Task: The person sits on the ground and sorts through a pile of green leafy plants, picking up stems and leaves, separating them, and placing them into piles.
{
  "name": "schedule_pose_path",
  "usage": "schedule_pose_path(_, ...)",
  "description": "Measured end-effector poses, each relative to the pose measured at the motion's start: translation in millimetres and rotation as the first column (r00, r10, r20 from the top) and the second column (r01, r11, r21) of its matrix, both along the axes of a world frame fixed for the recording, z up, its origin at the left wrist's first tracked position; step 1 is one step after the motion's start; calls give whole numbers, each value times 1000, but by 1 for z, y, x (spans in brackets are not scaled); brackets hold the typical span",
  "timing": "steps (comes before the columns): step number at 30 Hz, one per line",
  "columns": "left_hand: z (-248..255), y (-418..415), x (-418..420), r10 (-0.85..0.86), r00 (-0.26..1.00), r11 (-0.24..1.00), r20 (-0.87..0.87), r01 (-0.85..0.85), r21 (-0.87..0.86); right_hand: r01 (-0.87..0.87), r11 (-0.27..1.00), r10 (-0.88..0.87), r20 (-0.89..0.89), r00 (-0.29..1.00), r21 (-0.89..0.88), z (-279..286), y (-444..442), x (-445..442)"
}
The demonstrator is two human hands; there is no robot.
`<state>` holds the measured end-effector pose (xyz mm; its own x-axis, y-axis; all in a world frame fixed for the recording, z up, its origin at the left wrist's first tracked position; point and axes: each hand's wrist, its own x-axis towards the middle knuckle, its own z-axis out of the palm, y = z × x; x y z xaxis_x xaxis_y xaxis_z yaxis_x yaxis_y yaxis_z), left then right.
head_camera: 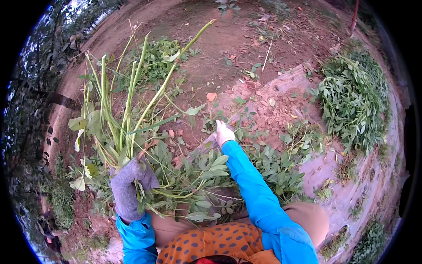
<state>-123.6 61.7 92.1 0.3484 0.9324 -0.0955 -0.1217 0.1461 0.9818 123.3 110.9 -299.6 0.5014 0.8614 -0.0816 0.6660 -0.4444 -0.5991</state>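
A bunch of cut leafy green stems [130, 109] rises from my left hand [133, 184], which wears a grey knitted glove and is closed round their lower part. The cut ends point up and away from me. My right hand [225, 133], in a pale glove below a blue sleeve, reaches forward over low leafy plants [211, 178] at the edge of the soil. Its fingers point away from me; whether they pinch a stem cannot be made out. More leafy stems lie across my lap, under and beside my left hand.
A large heap of cut leafy plants [354, 99] lies at the right on pale plastic sheeting [319, 175]. Beyond my left hand is a smaller green clump [161, 56]. Fruit trees [29, 109] stand along the left edge, and a reddish post [355, 16] rises at the top right.
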Motion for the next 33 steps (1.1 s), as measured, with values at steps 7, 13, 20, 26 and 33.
schedule_pose_path(7, 0, -3, -2, 9, 999, 999, -48, -8, 37, 320, 946, -316, -79, 945, 43, -4, -13, 19)
schedule_pose_path(13, -3, -3, 3, -20, 999, 999, -42, 21, 34, 390, 763, -359, -163, 919, 515, 46, -49, 83)
schedule_pose_path(20, -4, -5, 29, -71, 994, 997, -79, 72, 9, 436, 624, -18, -546, 838, 648, 260, -112, -15)
schedule_pose_path(26, -31, -3, 35, -317, 947, 948, -46, 318, 28, -159, 607, 232, 18, 973, 779, 276, -126, -116)
schedule_pose_path(33, -5, 4, 37, -34, 997, 993, -72, 42, 114, -127, 590, 452, -196, 870, 798, 280, -134, -73)
